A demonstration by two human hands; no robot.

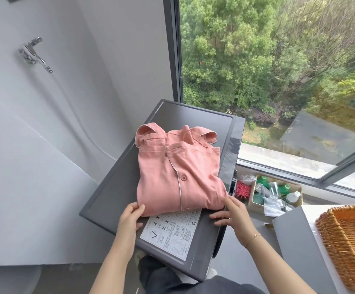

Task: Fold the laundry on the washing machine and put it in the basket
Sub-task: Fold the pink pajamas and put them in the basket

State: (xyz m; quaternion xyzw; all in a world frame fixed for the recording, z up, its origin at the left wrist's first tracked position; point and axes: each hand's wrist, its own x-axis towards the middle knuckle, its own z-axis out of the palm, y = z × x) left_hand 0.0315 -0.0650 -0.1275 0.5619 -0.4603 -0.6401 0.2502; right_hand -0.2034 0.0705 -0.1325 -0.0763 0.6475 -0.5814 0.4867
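Pink pajama shirt (176, 172) lies folded, collar up, on washing machine (112, 187).

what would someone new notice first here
The pink shirt, folded and buttoned, lies on the dark washer top in mid-frame. The left hand touches its near left corner and the right hand its near right corner, beside a white sticker. A wicker basket waits at the lower right, and green trees fill the window behind.
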